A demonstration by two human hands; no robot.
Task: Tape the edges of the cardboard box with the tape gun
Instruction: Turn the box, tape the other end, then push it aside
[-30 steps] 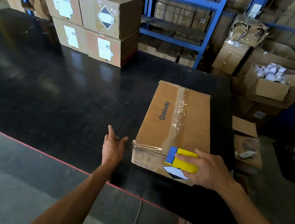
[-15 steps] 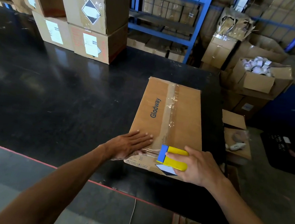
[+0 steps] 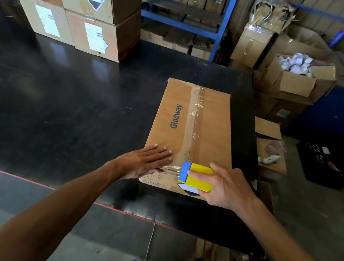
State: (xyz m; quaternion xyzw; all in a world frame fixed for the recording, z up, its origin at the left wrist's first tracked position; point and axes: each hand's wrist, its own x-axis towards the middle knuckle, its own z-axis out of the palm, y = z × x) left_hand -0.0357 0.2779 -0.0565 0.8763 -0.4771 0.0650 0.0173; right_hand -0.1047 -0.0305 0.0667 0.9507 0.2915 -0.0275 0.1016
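Observation:
A long brown cardboard box point(image 3: 209, 124) printed "Glodway" lies on the black table point(image 3: 60, 103), with clear tape running down its middle seam. My right hand point(image 3: 225, 186) grips a yellow and blue tape gun point(image 3: 196, 176) at the box's near top edge. A strip of clear tape stretches left from the gun along that edge. My left hand point(image 3: 147, 160) lies flat, fingers spread, on the box's near left corner, pressing the tape end down.
Stacked labelled cartons point(image 3: 84, 7) stand at the table's far left. Blue shelving point(image 3: 187, 11) holds more boxes behind. To the right of the table sit an open carton of white rolls point(image 3: 297, 68), a low box with a small white item point(image 3: 271, 151) and a black crate point(image 3: 325, 165).
My left hand came from the air beside the box onto its near left corner and slid a little further over the top. The tape gun stayed at the near edge.

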